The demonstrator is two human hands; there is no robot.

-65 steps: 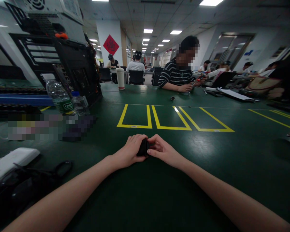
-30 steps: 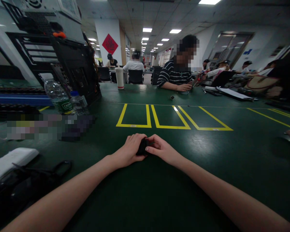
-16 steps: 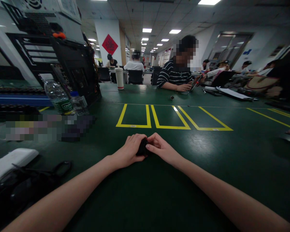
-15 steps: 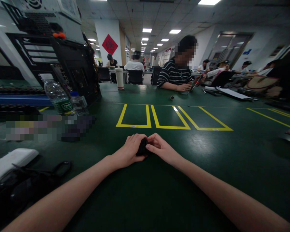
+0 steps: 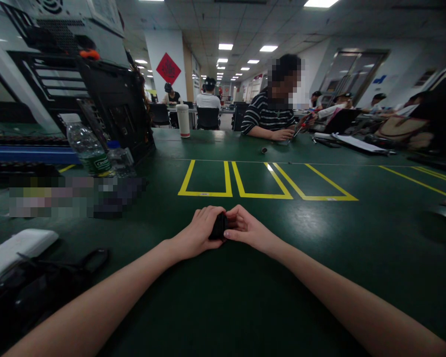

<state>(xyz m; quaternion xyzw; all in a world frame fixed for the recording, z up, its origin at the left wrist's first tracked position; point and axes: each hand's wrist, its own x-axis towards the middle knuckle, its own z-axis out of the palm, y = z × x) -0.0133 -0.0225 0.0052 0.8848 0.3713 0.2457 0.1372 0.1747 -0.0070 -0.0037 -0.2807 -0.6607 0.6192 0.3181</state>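
Note:
Near the middle of the green table (image 5: 215,292) is a small black block-like object (image 5: 219,227), its exact kind unclear. My left hand (image 5: 200,228) is closed around its left side, fingers over the top and thumb along the near lower edge. From the right, my right hand (image 5: 247,228) touches the object's right side with bent fingertips and thumb. Much of the object is hidden by my left fingers. Just beyond my hands, yellow tape outlines (image 5: 205,194) mark the tabletop.
At the left stand a clear bottle (image 5: 87,146), a smaller blue-capped bottle (image 5: 119,158) and a black computer frame (image 5: 113,106). A white power strip (image 5: 22,248) and black cables (image 5: 59,277) lie nearer. Across the table sits a person in a striped shirt (image 5: 262,116), beyond a white tumbler (image 5: 184,120).
My right thumb has shifted slightly lower along the black object's right side, showing a little more of it. My left hand keeps its hold in the same place.

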